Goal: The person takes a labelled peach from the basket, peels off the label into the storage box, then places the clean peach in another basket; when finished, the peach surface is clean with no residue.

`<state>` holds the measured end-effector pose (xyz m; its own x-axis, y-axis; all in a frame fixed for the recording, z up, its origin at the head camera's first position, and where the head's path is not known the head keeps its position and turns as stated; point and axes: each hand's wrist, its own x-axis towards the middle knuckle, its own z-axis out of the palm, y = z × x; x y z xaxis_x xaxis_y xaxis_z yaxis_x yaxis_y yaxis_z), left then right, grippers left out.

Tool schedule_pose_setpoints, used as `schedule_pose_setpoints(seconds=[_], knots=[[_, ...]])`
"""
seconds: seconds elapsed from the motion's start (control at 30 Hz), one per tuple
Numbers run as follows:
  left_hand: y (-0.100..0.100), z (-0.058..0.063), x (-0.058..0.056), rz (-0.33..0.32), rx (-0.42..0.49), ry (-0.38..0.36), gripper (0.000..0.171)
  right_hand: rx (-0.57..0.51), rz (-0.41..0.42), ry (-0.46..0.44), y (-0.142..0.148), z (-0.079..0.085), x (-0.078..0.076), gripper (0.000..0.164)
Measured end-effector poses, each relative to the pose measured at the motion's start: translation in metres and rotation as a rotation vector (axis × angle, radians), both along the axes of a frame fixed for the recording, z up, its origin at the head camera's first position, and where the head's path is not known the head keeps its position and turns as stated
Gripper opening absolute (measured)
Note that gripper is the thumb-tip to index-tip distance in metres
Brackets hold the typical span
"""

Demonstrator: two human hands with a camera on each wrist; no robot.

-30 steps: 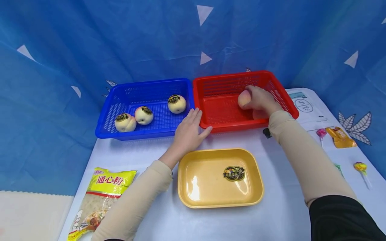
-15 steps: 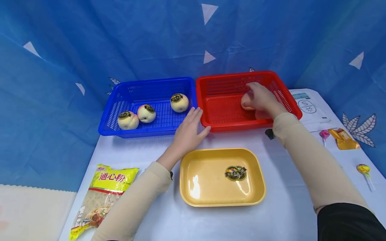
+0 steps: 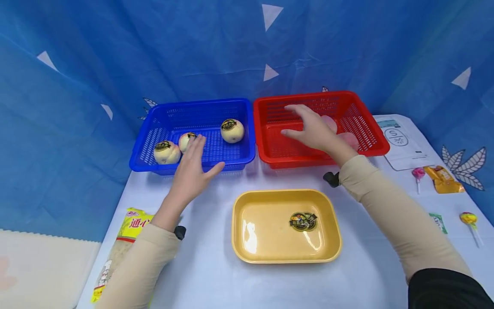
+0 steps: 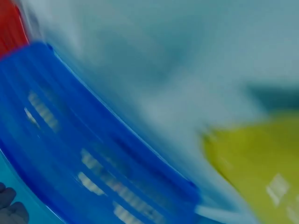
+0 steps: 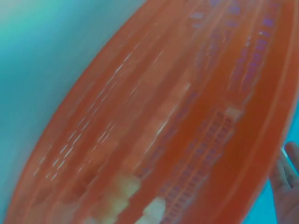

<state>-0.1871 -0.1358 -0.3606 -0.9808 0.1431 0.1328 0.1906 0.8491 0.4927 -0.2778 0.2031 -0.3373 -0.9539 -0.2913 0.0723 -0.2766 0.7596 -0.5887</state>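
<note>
Over the front rim of the blue basket [image 3: 193,168] my left hand [image 3: 191,171] hovers with spread fingers and holds nothing. Its fingertips partly cover one peach [image 3: 184,141] in the head view. Two more peaches lie in that basket, one peach [image 3: 167,153] at the left and another peach [image 3: 232,132] at the right, both with dark stickers. My right hand [image 3: 313,131] is above the red basket [image 3: 320,161], fingers apart, gripping nothing. Behind its wrist are two pinkish peaches [image 3: 348,140] in the right part of the red basket. Both wrist views are blurred.
A yellow tray [image 3: 266,253] with dark round stickers inside stands in front of the baskets. At left lies a bag of pasta [image 3: 121,244], partly under my sleeve. Lollipops [image 3: 468,218], an orange packet [image 3: 444,179] and a white pouch [image 3: 405,148] lie at right.
My right hand has let go of a peach in the red basket and moved left. My left hand has left the gap between the baskets and moved left to the blue one.
</note>
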Motion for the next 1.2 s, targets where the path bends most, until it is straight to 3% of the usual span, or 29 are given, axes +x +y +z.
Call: schedule_pose_setpoints(seconds=[0.3,0.57,0.77,0.97,1.2], knots=[[-0.072,0.002,0.002,0.188,0.014,-0.076,0.11,-0.041,0.165,-0.001,-0.061,-0.002,-0.006,0.072],[-0.102,0.002,-0.008,0.332,0.007,-0.202,0.122,0.049,0.203,-0.019,-0.109,-0.011,-0.021,0.071],[-0.108,0.002,-0.017,0.36,-0.001,-0.32,0.127,0.093,0.218,0.011,-0.14,-0.02,-0.032,0.066],[-0.114,0.006,-0.023,0.366,-0.027,-0.369,0.134,0.167,0.237,0.038,-0.166,-0.022,-0.038,0.065],[-0.115,0.011,-0.021,0.354,-0.027,-0.396,0.136,0.245,0.151,-0.034,-0.178,-0.025,-0.05,0.074]])
